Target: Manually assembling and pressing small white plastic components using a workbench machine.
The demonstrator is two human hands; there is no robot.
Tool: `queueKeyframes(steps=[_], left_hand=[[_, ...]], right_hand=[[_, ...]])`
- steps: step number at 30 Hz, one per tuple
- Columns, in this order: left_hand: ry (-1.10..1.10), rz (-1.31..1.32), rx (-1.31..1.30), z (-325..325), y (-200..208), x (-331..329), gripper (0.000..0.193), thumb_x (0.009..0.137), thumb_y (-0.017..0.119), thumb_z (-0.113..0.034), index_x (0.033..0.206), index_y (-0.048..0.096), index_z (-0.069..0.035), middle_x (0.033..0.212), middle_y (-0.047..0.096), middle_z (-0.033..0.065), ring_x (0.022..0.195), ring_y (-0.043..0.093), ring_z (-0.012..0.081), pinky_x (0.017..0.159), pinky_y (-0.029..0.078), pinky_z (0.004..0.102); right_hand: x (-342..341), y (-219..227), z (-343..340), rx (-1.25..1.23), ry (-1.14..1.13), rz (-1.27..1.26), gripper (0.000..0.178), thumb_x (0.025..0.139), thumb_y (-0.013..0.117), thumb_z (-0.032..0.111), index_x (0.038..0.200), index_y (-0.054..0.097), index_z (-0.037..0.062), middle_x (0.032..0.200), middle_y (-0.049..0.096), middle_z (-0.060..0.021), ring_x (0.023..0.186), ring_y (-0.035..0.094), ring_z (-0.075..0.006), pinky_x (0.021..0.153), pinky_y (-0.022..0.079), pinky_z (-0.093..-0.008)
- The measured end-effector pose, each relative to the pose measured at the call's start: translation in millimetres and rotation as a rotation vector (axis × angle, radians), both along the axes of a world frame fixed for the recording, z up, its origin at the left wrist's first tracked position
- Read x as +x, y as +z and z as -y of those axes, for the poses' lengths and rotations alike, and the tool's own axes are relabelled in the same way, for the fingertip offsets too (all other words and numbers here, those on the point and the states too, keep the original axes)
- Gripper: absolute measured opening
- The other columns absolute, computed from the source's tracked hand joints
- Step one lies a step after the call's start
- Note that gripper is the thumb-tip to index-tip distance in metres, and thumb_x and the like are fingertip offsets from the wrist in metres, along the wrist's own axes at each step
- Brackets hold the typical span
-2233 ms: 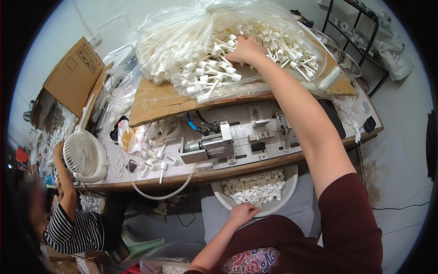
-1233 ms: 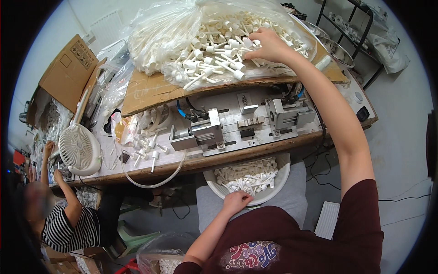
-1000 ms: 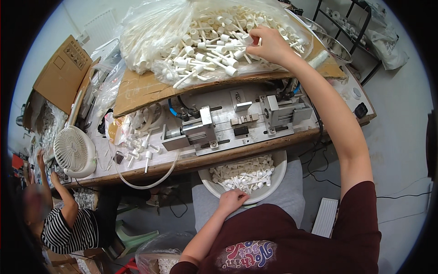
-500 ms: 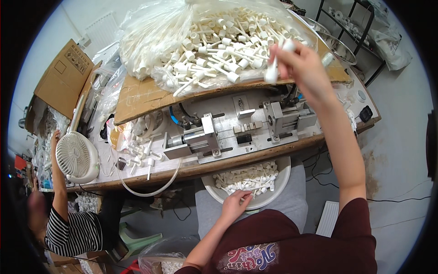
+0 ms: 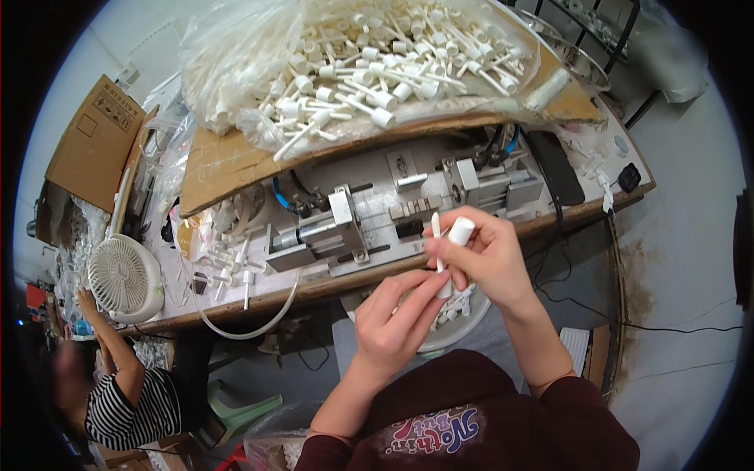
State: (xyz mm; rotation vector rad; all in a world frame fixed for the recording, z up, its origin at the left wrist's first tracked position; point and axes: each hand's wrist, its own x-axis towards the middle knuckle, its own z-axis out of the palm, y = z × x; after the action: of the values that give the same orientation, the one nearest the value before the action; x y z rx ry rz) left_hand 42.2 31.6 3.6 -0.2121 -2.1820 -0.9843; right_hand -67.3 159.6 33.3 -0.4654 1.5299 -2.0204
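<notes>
In front of the metal fixture [image 5: 415,209] my two hands come together above a pale plastic basin [image 5: 470,323] on my lap. My right hand [image 5: 499,263] is closed around white plastic pieces; a thick white cap [image 5: 462,231] sticks up past its thumb. Beside it stands a thin white stem [image 5: 437,228], its lower part running down between the hands. My left hand [image 5: 393,318] pinches the lower end of that piece, where a white cap [image 5: 444,287] shows at the fingertips. Fingers partly hide how the pieces join. Small white parts fill the basin beneath.
A heap of white capped sticks [image 5: 369,78] lies in clear plastic on cardboard [image 5: 228,169] behind the fixture. A black phone [image 5: 554,169] lies right of it. Left are loose capped sticks [image 5: 248,279], a white fan [image 5: 126,275] and a person in a striped top [image 5: 129,404].
My right hand has come down from the heap to the front of the fixture with white pieces. My left hand has risen from the basin to meet it. The phone has come into sight.
</notes>
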Motion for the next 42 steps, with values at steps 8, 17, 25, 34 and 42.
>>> queueKeyframes(steps=[8, 17, 25, 34, 42], left_hand=[[0.246, 0.079, -0.275, 13, -17, -22, 0.03, 0.071, 0.08, -0.005, 0.1, 0.073, -0.002, 0.113, 0.072, 0.0079, 0.083, 0.068, 0.0214, 0.072, 0.054, 0.0314], [0.3, 0.238, -0.403, 18, -16, -43, 0.025, 0.075, 0.079, -0.013, 0.099, 0.075, -0.009, 0.115, 0.072, 0.0015, 0.059, 0.06, 0.0198, 0.059, 0.049, 0.0294], [0.264, 0.302, -0.37, 20, -10, -45, 0.022, 0.075, 0.078, -0.014, 0.096, 0.075, -0.009, 0.114, 0.073, 0.0015, 0.058, 0.062, 0.0209, 0.059, 0.05, 0.0298], [0.241, 0.307, -0.355, 23, -11, -47, 0.019, 0.075, 0.078, -0.012, 0.094, 0.076, -0.009, 0.111, 0.073, 0.0028, 0.069, 0.071, 0.0211, 0.062, 0.054, 0.0306], [0.135, 0.306, -0.212, 28, -14, -31, 0.022, 0.074, 0.08, -0.014, 0.095, 0.076, -0.008, 0.11, 0.074, 0.0061, 0.067, 0.07, 0.0197, 0.06, 0.054, 0.0297]], right_hand=[[10, -14, -27, -0.137, -0.302, -0.296, 0.019, 0.094, 0.063, 0.001, 0.112, 0.063, -0.0064, 0.102, 0.068, -0.0124, 0.083, 0.065, -0.0119, 0.074, 0.053, -0.0249], [14, -18, -32, -0.072, -0.26, -0.565, 0.057, 0.103, 0.041, 0.035, 0.133, 0.049, -0.0131, 0.13, 0.055, -0.025, 0.112, 0.063, -0.0307, 0.096, 0.048, -0.0396], [15, -25, -25, -0.054, -0.231, -0.644, 0.039, 0.085, 0.069, -0.003, 0.122, 0.057, -0.0077, 0.13, 0.056, -0.0245, 0.111, 0.065, -0.0278, 0.092, 0.053, -0.0343], [10, -24, -25, 0.338, -0.241, -1.14, 0.034, 0.07, 0.079, -0.001, 0.103, 0.071, 0.0, 0.116, 0.067, -0.0161, 0.098, 0.068, -0.0275, 0.084, 0.055, -0.034], [-13, -30, -13, 0.439, -0.192, -1.391, 0.031, 0.071, 0.075, 0.004, 0.101, 0.068, 0.0003, 0.114, 0.069, -0.0127, 0.091, 0.067, -0.0268, 0.075, 0.051, -0.0351]])
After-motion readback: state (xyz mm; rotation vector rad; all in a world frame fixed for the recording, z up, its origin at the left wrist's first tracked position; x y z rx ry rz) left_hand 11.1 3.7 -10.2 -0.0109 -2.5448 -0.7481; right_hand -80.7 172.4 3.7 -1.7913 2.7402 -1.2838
